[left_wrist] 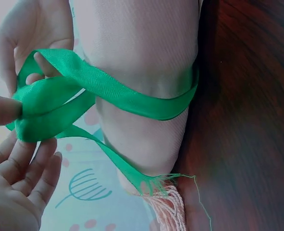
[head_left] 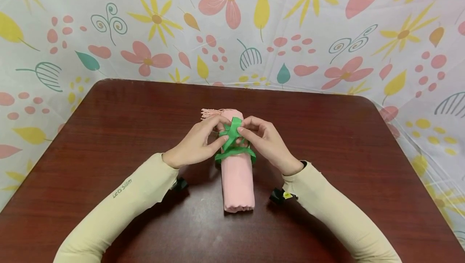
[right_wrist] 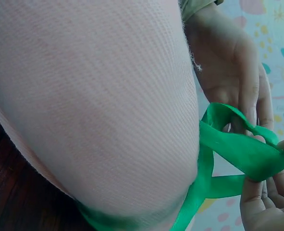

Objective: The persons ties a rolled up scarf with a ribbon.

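Rolled pink cloth (head_left: 237, 178), lying lengthwise near-to-far at the middle of the table, open rolled end toward the near edge, pale fringe (head_left: 210, 113) spilling from the far end to the left. Bound around its far half by a green ribbon (head_left: 232, 144), wrapped once round the roll, loose ends crossed on top into loops, one end frayed.
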